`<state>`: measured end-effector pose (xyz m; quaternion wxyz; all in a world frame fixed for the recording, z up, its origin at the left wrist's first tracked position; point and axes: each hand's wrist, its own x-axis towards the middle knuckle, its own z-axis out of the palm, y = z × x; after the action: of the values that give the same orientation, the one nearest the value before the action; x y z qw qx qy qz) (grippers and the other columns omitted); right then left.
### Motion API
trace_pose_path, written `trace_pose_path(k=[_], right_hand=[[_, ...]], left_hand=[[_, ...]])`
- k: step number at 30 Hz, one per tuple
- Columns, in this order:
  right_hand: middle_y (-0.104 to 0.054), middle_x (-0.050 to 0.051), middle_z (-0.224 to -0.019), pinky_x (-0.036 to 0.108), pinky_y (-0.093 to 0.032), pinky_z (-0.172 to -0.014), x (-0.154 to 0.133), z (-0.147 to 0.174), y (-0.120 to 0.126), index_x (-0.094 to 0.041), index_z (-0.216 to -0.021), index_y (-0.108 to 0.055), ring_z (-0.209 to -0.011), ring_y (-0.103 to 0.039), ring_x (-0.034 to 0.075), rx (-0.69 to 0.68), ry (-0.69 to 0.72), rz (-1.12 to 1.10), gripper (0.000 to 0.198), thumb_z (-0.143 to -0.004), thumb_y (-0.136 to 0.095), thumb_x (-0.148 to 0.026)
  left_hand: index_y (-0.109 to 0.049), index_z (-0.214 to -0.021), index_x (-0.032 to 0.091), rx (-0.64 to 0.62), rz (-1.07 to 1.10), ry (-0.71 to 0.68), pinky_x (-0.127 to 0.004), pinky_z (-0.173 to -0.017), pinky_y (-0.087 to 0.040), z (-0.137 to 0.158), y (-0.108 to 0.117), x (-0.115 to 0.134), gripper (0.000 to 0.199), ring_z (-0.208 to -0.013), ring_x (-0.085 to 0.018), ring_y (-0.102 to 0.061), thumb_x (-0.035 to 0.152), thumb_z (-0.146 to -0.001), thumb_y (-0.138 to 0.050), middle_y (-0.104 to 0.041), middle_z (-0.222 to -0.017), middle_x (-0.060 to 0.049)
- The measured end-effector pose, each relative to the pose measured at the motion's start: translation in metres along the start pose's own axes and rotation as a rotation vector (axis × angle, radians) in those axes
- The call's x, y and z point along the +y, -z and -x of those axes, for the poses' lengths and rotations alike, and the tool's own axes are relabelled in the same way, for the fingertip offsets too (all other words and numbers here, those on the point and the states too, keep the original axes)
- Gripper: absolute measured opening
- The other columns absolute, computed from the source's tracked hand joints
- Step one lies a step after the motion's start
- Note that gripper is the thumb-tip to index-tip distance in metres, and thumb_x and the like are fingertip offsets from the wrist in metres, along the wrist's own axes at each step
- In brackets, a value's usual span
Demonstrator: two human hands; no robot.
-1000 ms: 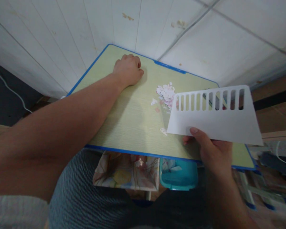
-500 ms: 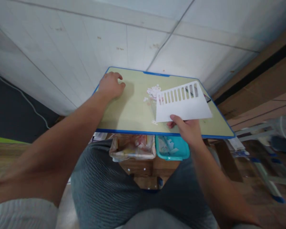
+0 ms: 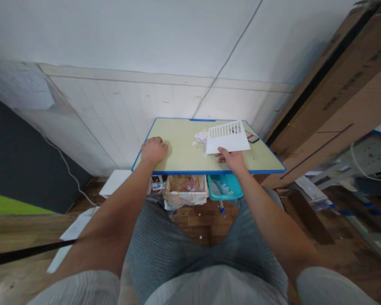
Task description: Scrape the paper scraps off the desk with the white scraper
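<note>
My right hand (image 3: pixel 232 160) is closed on the lower edge of a white sheet (image 3: pixel 227 142) with a row of slots cut along its far edge. The thumb lies on top of the sheet and the fingers curl beneath. To the left, my left hand (image 3: pixel 153 150) rests on the pale yellow tabletop (image 3: pixel 179 148) with its fingers curled in and nothing visible in them. Small white paper scraps (image 3: pixel 201 136) are heaped beside the sheet's left edge. A phone-like dark object (image 3: pixel 252 138) lies at the right, partly covered by the sheet.
Below the table's front edge stand a lined bin (image 3: pixel 184 198) with scraps and a turquoise basket (image 3: pixel 225 195) with white pieces. A white wall (image 3: pixel 130 97) rises behind the table. Large cardboard boxes (image 3: pixel 320 97) stand at the right. Scraps dot the wooden floor.
The view has tilted up and drawn back, showing more wall and floor. My left hand's fingers have curled in from a looser, parted pose. My right hand still holds the slotted sheet.
</note>
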<state>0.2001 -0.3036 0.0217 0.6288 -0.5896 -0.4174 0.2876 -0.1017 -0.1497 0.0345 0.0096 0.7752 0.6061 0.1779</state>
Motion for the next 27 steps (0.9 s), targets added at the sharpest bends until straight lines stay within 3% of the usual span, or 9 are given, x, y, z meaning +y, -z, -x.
trace_pose_path(k=[13, 18, 27], right_hand=[[-0.082, 0.007, -0.071, 0.029, -0.057, -0.051, 0.007, -0.001, 0.004, -0.022, -0.087, -0.071, -0.049, -0.063, 0.016, -0.051, 0.002, 0.021, 0.029, -0.082, -0.088, -0.045], [-0.079, 0.007, -0.066, 0.030, -0.058, -0.053, 0.007, 0.007, -0.003, -0.020, -0.079, -0.073, -0.051, -0.066, 0.018, -0.105, 0.018, 0.032, 0.025, -0.080, -0.087, -0.041], [-0.077, 0.005, -0.064, 0.032, -0.061, -0.054, 0.007, 0.016, -0.015, -0.022, -0.086, -0.072, -0.053, -0.069, 0.021, -0.131, -0.006, 0.011, 0.021, -0.078, -0.082, -0.038]], left_hand=[[-0.077, -0.145, 0.013, 0.017, -0.053, -0.007, -0.056, -0.120, -0.054, -0.005, -0.004, 0.001, 0.047, -0.146, -0.045, -0.065, 0.036, -0.111, -0.054, -0.073, -0.153, -0.026], [-0.076, -0.145, 0.014, 0.019, -0.062, 0.000, -0.056, -0.120, -0.054, -0.004, -0.003, 0.002, 0.047, -0.146, -0.045, -0.064, 0.037, -0.111, -0.055, -0.072, -0.154, -0.026], [-0.076, -0.145, 0.013, 0.008, -0.064, -0.005, -0.057, -0.120, -0.055, -0.002, 0.000, 0.003, 0.047, -0.147, -0.045, -0.063, 0.036, -0.111, -0.054, -0.071, -0.154, -0.026]])
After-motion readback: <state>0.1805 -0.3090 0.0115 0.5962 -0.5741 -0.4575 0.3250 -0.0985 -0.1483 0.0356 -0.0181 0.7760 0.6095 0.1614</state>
